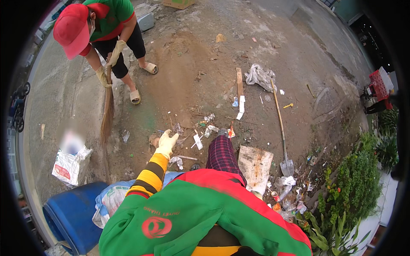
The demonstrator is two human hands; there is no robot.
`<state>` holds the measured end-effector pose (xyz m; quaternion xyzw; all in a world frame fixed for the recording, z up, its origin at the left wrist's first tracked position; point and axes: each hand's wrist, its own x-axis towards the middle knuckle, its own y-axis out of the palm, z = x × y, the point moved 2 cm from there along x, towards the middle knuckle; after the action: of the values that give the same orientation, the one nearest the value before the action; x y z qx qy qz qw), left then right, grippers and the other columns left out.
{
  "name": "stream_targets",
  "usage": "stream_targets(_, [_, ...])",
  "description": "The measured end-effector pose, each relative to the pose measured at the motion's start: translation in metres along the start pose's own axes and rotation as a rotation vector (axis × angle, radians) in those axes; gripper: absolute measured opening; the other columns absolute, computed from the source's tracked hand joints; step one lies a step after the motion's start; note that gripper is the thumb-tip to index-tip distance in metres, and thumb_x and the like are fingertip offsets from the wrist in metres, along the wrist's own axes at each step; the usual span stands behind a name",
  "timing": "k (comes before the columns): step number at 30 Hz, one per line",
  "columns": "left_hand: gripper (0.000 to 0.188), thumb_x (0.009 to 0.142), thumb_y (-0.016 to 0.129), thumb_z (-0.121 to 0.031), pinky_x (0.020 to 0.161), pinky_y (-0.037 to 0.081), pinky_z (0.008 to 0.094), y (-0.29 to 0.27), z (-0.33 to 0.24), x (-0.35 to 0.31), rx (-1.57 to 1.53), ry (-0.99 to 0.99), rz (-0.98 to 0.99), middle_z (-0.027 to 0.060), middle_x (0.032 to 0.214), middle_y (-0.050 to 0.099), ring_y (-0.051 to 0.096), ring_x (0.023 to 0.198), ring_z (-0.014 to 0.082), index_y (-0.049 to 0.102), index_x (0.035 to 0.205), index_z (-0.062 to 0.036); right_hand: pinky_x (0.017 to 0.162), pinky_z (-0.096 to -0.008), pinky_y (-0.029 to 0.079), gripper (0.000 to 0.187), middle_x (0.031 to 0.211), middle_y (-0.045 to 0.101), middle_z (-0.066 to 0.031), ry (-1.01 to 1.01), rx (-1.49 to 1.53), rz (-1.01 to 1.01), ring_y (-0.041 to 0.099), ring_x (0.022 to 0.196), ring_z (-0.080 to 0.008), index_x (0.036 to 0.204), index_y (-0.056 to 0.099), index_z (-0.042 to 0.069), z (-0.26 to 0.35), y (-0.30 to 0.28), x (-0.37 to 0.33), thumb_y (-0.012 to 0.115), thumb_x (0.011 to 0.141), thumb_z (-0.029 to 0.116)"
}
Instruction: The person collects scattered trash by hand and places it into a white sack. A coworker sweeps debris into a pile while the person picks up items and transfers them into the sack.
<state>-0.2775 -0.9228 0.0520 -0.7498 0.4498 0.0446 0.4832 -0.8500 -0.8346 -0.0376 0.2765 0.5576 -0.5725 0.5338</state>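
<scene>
My left hand [165, 144], in a cream glove, reaches over the littered ground with its fingers apart and nothing visible in them. Close by lie brown leaf-like scraps [154, 139], a white paper scrap [197, 141] and other torn bits. A stained, pale flat board [255, 167] stands out to the right of my plaid trouser leg [222, 155]. At the board's near edge a small cream patch shows, perhaps the glove of my right hand. My sleeve and body hide the rest of that hand, so its fingers cannot be made out.
At the upper left a co-worker in a red cap [70, 32] holds a broom [106, 111]. A blue barrel [72, 217] and a white sack [71, 166] are at the left. On the right are a shovel [279, 117], grey plastic sheeting [259, 77], a wood strip [239, 81], litter and plants [354, 183].
</scene>
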Motion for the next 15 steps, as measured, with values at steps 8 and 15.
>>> stream_targets(8, [0.073,0.080,0.060,-0.043,0.106,0.033,0.0357,0.031,-0.216,0.234,-0.266,-0.044,0.106,0.0174,0.139,0.042,0.040,0.129,0.0301,0.037,0.138,-0.0039,0.047,-0.0280,0.044,0.023,0.087,0.063,-0.0060,-0.337,-0.140,0.185,0.062,0.065,-0.0190,0.109,0.056,0.010,0.455,0.095,0.171,0.059,0.087,0.017])
stream_targets(15, [0.072,0.080,0.056,-0.046,0.107,0.031,0.0361,0.020,-0.206,0.310,-0.034,-0.381,0.066,0.0179,0.138,0.042,0.040,0.129,0.0301,0.040,0.136,-0.0032,0.045,-0.0271,0.042,0.023,0.085,0.063,-0.0065,-0.430,-0.269,0.110,0.061,0.062,-0.0189,0.109,0.056,0.010,0.771,0.073,0.220,0.059,0.087,0.016])
